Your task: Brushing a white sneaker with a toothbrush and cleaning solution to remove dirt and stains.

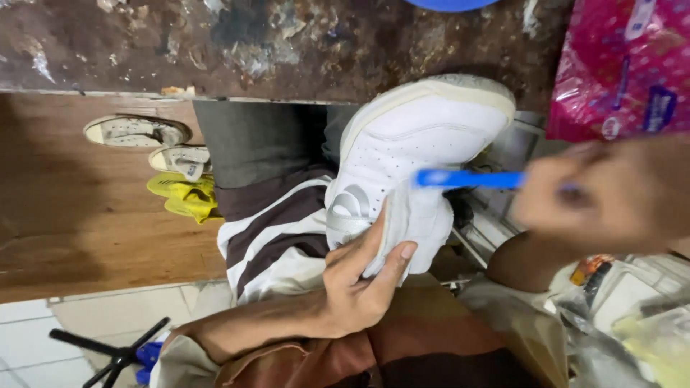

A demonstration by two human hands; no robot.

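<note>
My left hand point(363, 276) grips a white sneaker point(413, 154) by its tongue and side, with the toe pointing up and to the right. My right hand point(604, 194), blurred by motion, is closed on a blue brush point(467, 179) whose head rests against the sneaker's upper near the laces. The sneaker is held over my lap, above brown and white striped cloth point(277, 230).
White shoes point(136, 131) and a yellow pair point(185, 195) lie on the wooden floor at left. A pink patterned plastic package point(622, 68) sits at top right. Clear plastic bags point(632, 323) fill the lower right. A black stand point(115, 352) is at bottom left.
</note>
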